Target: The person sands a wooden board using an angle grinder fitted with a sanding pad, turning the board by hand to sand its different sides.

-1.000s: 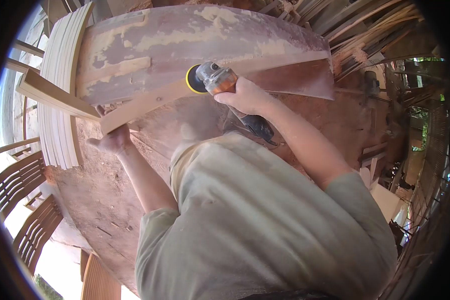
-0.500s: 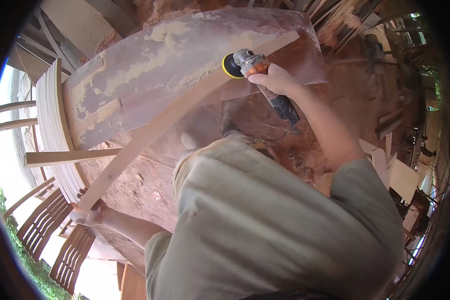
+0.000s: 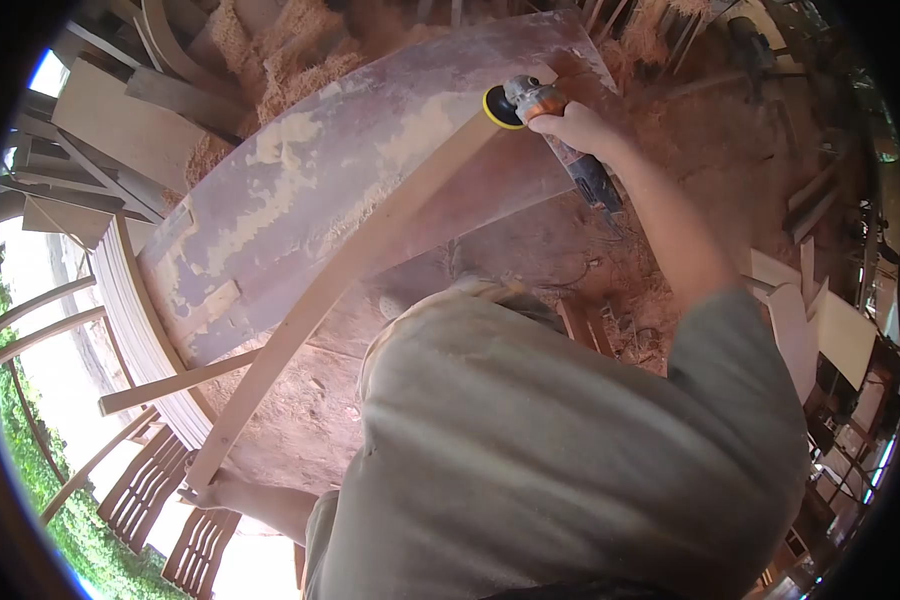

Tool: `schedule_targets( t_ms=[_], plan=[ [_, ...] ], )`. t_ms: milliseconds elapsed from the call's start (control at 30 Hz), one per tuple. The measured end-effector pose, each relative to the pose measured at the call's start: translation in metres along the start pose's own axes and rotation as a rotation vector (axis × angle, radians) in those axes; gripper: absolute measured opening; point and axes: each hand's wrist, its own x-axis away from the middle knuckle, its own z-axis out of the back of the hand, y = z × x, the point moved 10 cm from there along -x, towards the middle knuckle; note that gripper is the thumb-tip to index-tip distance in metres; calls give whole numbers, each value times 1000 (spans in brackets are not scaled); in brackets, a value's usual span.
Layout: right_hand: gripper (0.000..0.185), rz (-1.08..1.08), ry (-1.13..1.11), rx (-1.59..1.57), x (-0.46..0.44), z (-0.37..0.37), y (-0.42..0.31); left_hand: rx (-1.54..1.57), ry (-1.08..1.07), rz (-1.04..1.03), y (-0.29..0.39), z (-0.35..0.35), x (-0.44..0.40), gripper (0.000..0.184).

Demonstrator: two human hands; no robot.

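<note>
A: What is the right hand (image 3: pixel 577 128) holding?
B: The sander (image 3: pixel 592 182), fingers closed round its body near the head. The yellow-rimmed disc (image 3: pixel 503 107) is at the board (image 3: pixel 340 265), near its far end.

A: And the left hand (image 3: pixel 210 492)?
B: It grips the board's other end, down at the lower left. I can't make out every finger there.

A: Where does the board lie?
B: Slantwise, its upper part over the patchy worktop (image 3: pixel 270 210) and its lower part beyond the worktop's edge.

A: What's beside it?
B: A stack (image 3: pixel 142 325) of curved strips at the worktop's left end, with a single strip (image 3: pixel 175 383) lying across it and reaching the board's side. Slatted panels (image 3: pixel 145 490) are near the left hand, and shavings (image 3: pixel 305 45) are heaped behind the worktop.
</note>
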Motion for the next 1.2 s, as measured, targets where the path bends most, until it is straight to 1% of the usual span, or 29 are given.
schedule_targets(
  t_ms=[33, 67, 100, 167, 200, 233, 267, 300, 367, 400, 433, 500, 533, 567, 600, 667, 700, 733, 767, 800, 833, 867, 900, 933, 967, 1033, 1100, 1167, 1200],
  plan=[
    [54, -31, 37, -27, 7, 12, -10, -6, 3, -6, 0, -16, 38, 51],
    [57, -80, 108, 78, 22, 32, -18, 245, 7, 100, -15, -32, 73, 57],
    [57, -62, 96, 86, 25, 27, -18, 501, 14, 197, -26, -41, 93, 64],
    [48, 17, 351, -142, 24, 44, -8, 113, -588, 326, -91, -35, 71, 75],
    [48, 29, 327, -145, 19, 32, -3, -124, -54, 382, -128, 3, 78, 71],
    [44, 19, 208, -454, 16, 10, 11, -348, -112, 341, -147, 12, 64, 61],
    [40, 0, 92, -760, 19, -8, 17, -407, 19, 316, -153, 28, 61, 54],
    [40, -4, 83, -759, 23, -14, 19, -412, 24, 310, -148, 32, 54, 54],
    [44, 201, 51, -532, 43, -23, -1, -418, 36, 208, -108, 9, 56, 49],
    [46, 262, 33, -485, 58, -29, -13, -256, -14, 206, -86, -8, 57, 46],
    [46, 261, 29, -483, 71, -35, -22, -66, -227, 239, -71, -26, 55, 47],
    [49, 297, -32, -445, 97, -52, -47, 5, -80, 224, -63, -50, 96, 52],
    [52, 278, -64, -398, 105, -60, -56, 6, -79, 215, -77, -47, 86, 52],
    [52, 283, -71, -405, 106, -70, -60, -184, -65, 227, -99, -31, 69, 52],
    [53, 277, -79, -306, 106, -82, -61, -373, -47, 239, -113, -18, 58, 52],
    [58, 263, -114, -149, 116, -100, -74, -395, -24, 239, -117, -14, 56, 50],
    [58, 262, -118, -147, 121, -107, -82, -410, 1, 252, -122, -9, 58, 48],
    [60, 301, -150, -192, 128, -115, -92, -414, 57, 230, -116, -11, 67, 37],
    [61, 338, -182, -235, 135, -123, -104, -418, 65, 234, -111, -19, 80, 37],
    [60, 311, -200, -83, 142, -127, -113, -404, 98, 183, -102, -26, 93, 34],
    [60, 308, -200, -76, 143, -133, -118, -391, 130, 134, -95, -29, 99, 31],
    [58, 346, -268, -88, 147, -146, -125, -395, 133, 142, -95, -26, 97, 31],
    [57, 383, -333, -100, 151, -157, -132, -361, 101, 84, -88, -27, 90, 31],
    [57, 373, -328, -94, 154, -161, -138, -326, 67, 30, -83, -32, 90, 31],
    [57, 395, -358, -59, 159, -166, -148, -328, 64, 45, -84, -35, 94, 31],
    [58, 404, -380, -18, 166, -167, -160, -344, 91, -56, -66, -51, 112, 35],
    [58, 384, -454, -29, 171, -170, -167, -336, 128, -53, -63, -56, 119, 35],
    [58, 403, -443, -63, 171, -163, -170, -322, 265, -64, -56, -49, 127, 27],
    [58, 394, -402, -40, 168, -156, -167, -338, 235, -66, -55, -48, 120, 28]
  ],
)
